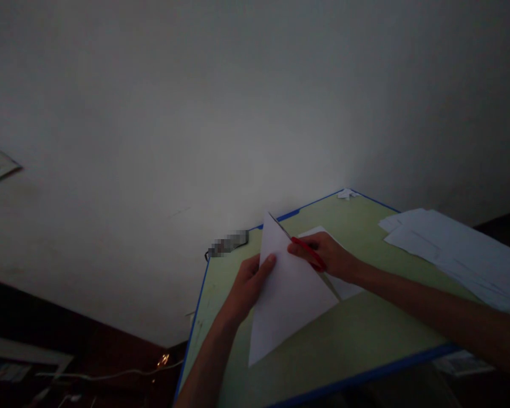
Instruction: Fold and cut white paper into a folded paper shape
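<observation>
Two bare forearms reach in from the bottom edge of the head view, over a pale green table (pixel 365 334) with a blue rim. Its near edge runs across the lower right, and its far corner meets a plain white wall (pixel 195 113).

On the left, the left hand (pixel 249 283) grips a white sheet of paper (pixel 287 294), thumb lying on the front face near the upper edge, the other fingers curled behind it. That sheet shows as a tall triangle, its tip pointing up toward the wall and its lower corner hanging down over the tabletop. It is lifted off the table rather than lying flat.

On the right, the right hand (pixel 329 255) is closed around the red handles of a pair of scissors (pixel 308 252). Their dark blades run up along the right edge of the sheet toward its tip, touching it. How far the blades are parted cannot be told in this dim light.

Behind the right hand, part of another white sheet (pixel 346 286) lies flat on the table. Farther right, a loose stack of white papers (pixel 454 255) rests near the edge, well apart from the hands. Small white scraps (pixel 347 194) sit at the far corner. A small dark thing (pixel 228 244), blurred, lies at the left rim by the wall.
</observation>
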A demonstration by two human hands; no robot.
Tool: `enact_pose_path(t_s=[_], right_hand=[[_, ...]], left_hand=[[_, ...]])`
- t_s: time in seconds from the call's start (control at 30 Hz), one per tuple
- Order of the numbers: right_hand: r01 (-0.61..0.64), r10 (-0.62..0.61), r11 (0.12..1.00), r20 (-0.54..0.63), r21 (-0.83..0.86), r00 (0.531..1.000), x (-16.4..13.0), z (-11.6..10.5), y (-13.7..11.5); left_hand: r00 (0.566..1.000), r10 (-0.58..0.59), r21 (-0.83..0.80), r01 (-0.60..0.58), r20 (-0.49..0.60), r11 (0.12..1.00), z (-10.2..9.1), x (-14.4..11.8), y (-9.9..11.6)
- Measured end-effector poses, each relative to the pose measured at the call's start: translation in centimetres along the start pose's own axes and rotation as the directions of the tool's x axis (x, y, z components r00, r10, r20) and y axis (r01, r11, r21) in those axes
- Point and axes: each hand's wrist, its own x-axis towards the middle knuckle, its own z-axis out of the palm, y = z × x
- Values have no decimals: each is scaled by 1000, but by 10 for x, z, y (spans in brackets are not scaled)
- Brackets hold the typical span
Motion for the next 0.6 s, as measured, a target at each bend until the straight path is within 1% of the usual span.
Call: enact_pose_path(t_s=[0.13, 0.27, 0.37, 0.47, 0.6], right_hand=[[19, -19, 1000, -30, -17, 999, -1, 0, -4], [7, -9, 1000, -68, -19, 998, 0, -1, -8], [-5, 6, 1000, -101, 15, 995, 0, -1, -12], [-15, 20, 999, -108, 51, 994, -2, -1, -15], [-12, 22, 996, -112, 87, 994, -3, -2, -14]], left_hand=[[1000, -1, -4, 1, 6, 1000, 0, 0, 0], [1000, -12, -10, 12, -8, 1000, 0, 0, 0], [1000, -17, -21, 17, -11, 1000, 0, -1, 1], [1000, 3, -25, -4, -7, 1000, 0, -1, 2], [999, 36, -49, -35, 32, 998, 0, -1, 3]])
